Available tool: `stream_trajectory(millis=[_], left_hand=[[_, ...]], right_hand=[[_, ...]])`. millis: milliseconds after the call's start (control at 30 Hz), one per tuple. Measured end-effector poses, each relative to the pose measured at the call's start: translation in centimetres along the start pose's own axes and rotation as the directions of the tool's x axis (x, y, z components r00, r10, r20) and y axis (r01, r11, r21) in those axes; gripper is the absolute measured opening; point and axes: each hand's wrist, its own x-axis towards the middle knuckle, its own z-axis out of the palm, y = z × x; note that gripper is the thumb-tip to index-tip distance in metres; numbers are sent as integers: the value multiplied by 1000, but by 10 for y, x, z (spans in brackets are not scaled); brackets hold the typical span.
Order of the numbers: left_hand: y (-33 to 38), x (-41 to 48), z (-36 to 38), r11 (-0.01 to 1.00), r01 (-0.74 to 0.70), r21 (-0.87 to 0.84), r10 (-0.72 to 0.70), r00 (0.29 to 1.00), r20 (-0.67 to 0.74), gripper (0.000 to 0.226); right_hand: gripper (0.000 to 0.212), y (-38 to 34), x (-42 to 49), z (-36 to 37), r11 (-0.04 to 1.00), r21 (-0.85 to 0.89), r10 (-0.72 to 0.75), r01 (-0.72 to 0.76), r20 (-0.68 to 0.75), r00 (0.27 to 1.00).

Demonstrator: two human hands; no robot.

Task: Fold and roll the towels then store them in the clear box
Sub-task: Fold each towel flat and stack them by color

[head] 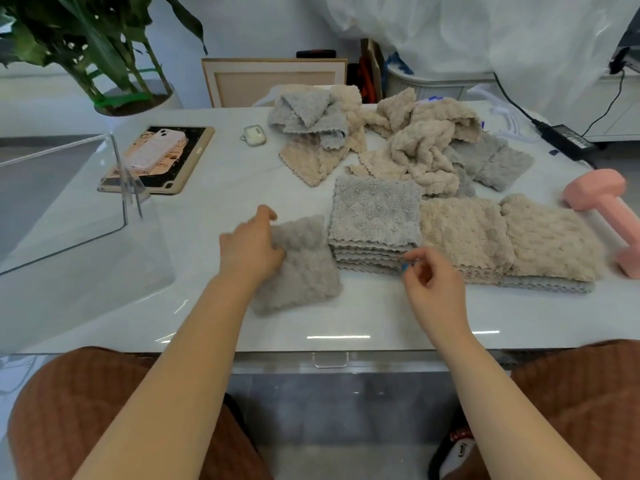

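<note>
White tabletop [214, 306] carried everything I watched. My left hand [251, 245] pressed flat, fingers spread, on a folded grey towel [301, 268] lying just left of the grey folded stack [374, 220]. My right hand [434, 282] hovered at that stack's near edge, fingers loosely curled, holding nothing I could make out. Right of the stack lay beige folded towels [512, 237]; behind it, a crumpled unfolded heap [415, 147]. Far left of the stack, the clear box [114, 161] looked empty. I judged folding partly done, rolling and storing not begun.
</note>
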Motion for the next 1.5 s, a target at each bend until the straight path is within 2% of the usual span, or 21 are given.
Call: stream_trajectory(millis=[33, 67, 100, 167, 233, 300, 367, 467, 633, 733, 800, 833, 867, 900, 933, 967, 1033, 1067, 1100, 1267, 1500], left_hand=[[4, 5, 6, 991, -36, 127, 50, 993, -109, 49], [11, 7, 12, 983, -49, 175, 84, 977, -197, 48], [19, 8, 20, 985, -63, 158, 98, 970, -222, 44], [31, 5, 42, 997, -79, 23, 81, 991, -106, 40], [32, 2, 68, 997, -77, -13, 77, 994, 76, 51], [29, 4, 87, 995, -90, 34, 88, 994, 73, 55], [26, 10, 95, 995, -89, 51, 87, 996, 33, 54], [28, 25, 96, 996, -71, 44, 72, 997, -16, 51], [32, 55, 98, 994, -112, -3, 112, 991, -70, 49], [40, 73, 94, 977, -100, -188, 97, 995, -24, 51], [55, 76, 78, 872, 63, -485, -15, 995, 104, 58], [63, 74, 70, 769, 131, -626, -40, 987, 157, 60], [71, 69, 62, 671, 134, -729, -21, 987, 162, 61], [80, 60, 56, 625, 91, -776, 19, 991, 131, 65], [90, 50, 52, 644, 34, -765, 68, 993, 101, 71], [100, 39, 51, 714, -6, -700, 109, 989, 104, 79], [113, 19, 64, 881, -28, -473, 134, 972, 191, 90], [116, 11, 73, 930, -38, -364, 122, 969, 212, 91], [115, 6, 83, 957, -51, -286, 111, 974, 197, 91], [108, 6, 107, 991, -33, -131, 37, 999, 27, 84], [122, 28, 116, 996, 36, -76, -37, 999, -11, 81]], right_hand=[[18, 1, 2, -4, 999, -31, -22, 19, -90, 996], [16, 3, 6, -8, 995, -89, -50, 35, -175, 983], [14, 6, 13, -13, 988, -149, -71, 35, -247, 966], [19, 11, 29, -23, 978, -208, -55, -6, -283, 958], [35, 10, 46, -25, 979, -197, 17, -45, -140, 990], [49, 10, 57, -18, 957, -288, 48, -24, 78, 996], [56, 16, 62, -5, 879, -477, 97, 26, 232, 968], [61, 35, 55, 11, 779, -624, 134, 66, 269, 954], [66, 48, 48, 16, 710, -694, 104, 120, 272, 957], [65, 44, 55, 10, 742, -660, 154, 118, 339, 928], [60, 34, 59, -5, 832, -547, 142, 92, 370, 918], [60, 29, 60, -14, 892, -449, 102, 47, 302, 948], [61, 26, 60, -23, 926, -376, 42, 20, 155, 987], [58, 25, 61, -32, 919, -394, -17, 8, -19, 1000], [53, 31, 62, -41, 866, -498, -46, -36, -152, 987], [52, 40, 64, -50, 797, -593, -10, -118, -208, 978], [65, 61, 65, -62, 673, -695, 206, -252, -151, 967], [72, 70, 63, -63, 642, -716, 297, -275, -98, 950], [75, 79, 61, -61, 630, -726, 343, -277, -61, 937], [73, 95, 62, -48, 666, -701, 306, -253, -52, 950], [72, 101, 87, -38, 702, -666, 267, -252, -81, 960]])
